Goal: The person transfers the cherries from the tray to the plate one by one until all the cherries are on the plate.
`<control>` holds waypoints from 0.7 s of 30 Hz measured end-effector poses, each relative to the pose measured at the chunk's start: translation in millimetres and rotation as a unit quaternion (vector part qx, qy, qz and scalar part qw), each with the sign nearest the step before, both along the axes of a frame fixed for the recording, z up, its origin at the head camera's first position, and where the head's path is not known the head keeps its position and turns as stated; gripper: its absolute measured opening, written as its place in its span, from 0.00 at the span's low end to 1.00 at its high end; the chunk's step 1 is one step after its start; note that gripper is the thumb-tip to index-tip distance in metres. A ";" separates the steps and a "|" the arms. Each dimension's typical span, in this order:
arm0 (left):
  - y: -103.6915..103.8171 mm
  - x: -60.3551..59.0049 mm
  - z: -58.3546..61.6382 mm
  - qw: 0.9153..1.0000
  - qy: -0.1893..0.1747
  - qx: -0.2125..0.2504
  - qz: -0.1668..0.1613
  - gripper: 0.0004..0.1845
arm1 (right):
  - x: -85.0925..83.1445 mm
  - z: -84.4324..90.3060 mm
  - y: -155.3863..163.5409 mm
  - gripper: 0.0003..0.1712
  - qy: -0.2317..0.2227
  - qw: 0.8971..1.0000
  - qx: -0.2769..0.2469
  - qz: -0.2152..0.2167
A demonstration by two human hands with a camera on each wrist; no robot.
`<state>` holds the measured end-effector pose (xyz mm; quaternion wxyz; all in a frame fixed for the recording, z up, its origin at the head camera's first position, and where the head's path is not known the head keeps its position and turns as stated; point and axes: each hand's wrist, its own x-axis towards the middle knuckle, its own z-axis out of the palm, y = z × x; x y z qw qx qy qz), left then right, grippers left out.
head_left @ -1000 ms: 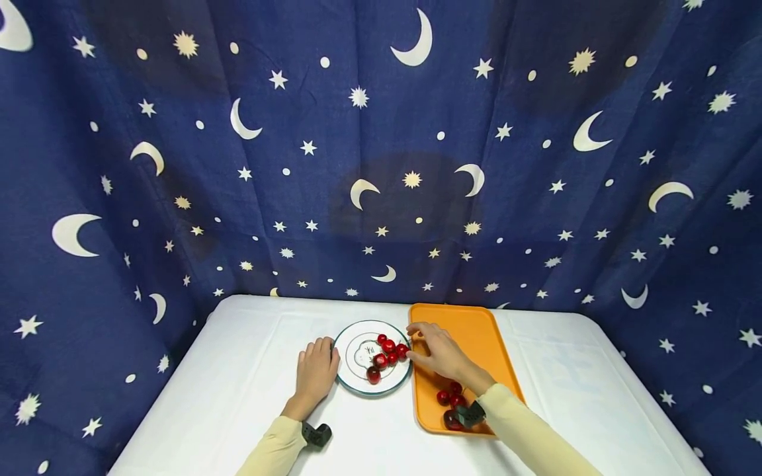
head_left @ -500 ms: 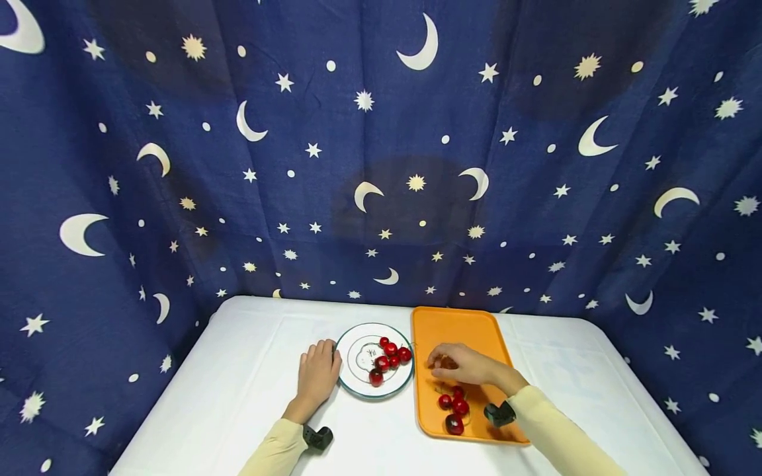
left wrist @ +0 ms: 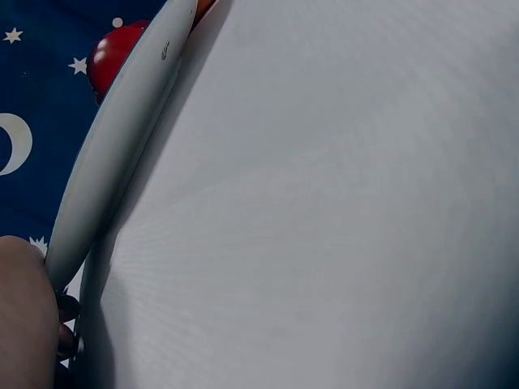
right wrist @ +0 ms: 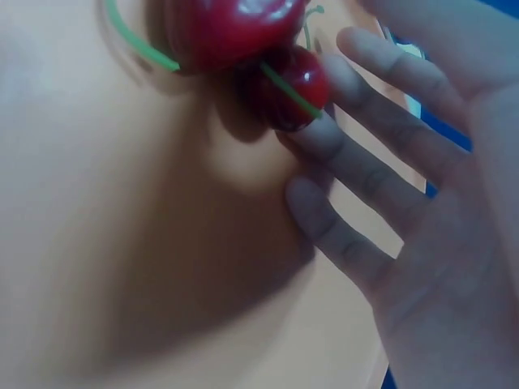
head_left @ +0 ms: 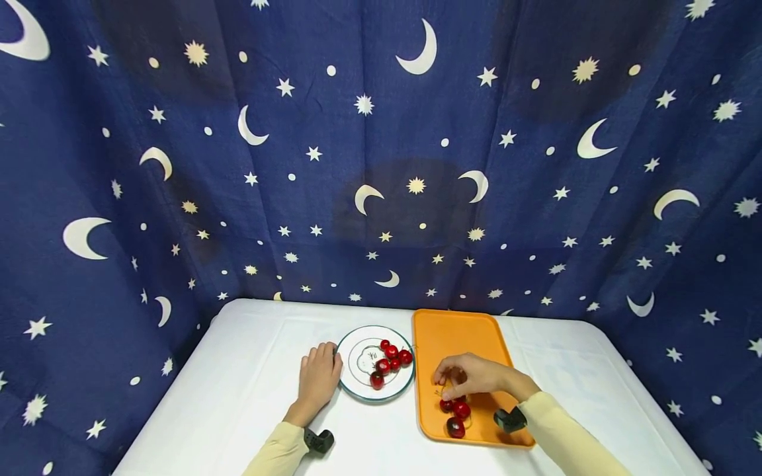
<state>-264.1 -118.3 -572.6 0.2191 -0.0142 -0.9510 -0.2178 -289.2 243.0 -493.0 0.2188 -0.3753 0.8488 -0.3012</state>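
Note:
My right hand (head_left: pixel 454 385) hovers over the near half of an orange tray (head_left: pixel 452 330), fingers pointing down at three red cherries (head_left: pixel 455 410) lying there. In the right wrist view its fingers (right wrist: pixel 365 162) are loosely straight, and one fingertip touches a cherry (right wrist: pixel 296 81) with a green stem; nothing is gripped. My left hand (head_left: pixel 318 378) lies flat on the white table (head_left: pixel 238 396), fingertips against the left rim of a round white plate (head_left: pixel 375 398). Several cherries (head_left: pixel 389 360) sit on that plate. The plate's edge (left wrist: pixel 122 146) and one cherry (left wrist: pixel 113 53) show in the left wrist view.
A dark blue cloth (head_left: pixel 381 165) with moons and stars hangs behind and beside the table. White tabletop stretches left of the plate and right of the tray (head_left: pixel 583 370). Plate and tray lie side by side, nearly touching.
My right hand drew back from the plate's right edge, across the tray toward me, and came down onto the tray's cherries. The left hand stayed by the plate.

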 end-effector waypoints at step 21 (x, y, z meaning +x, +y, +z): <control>-1.3 0.5 0.4 1.000 -0.027 0.000 0.000 0.13 | 1.9 -2.7 3.2 0.15 0.000 1.000 -0.007 0.010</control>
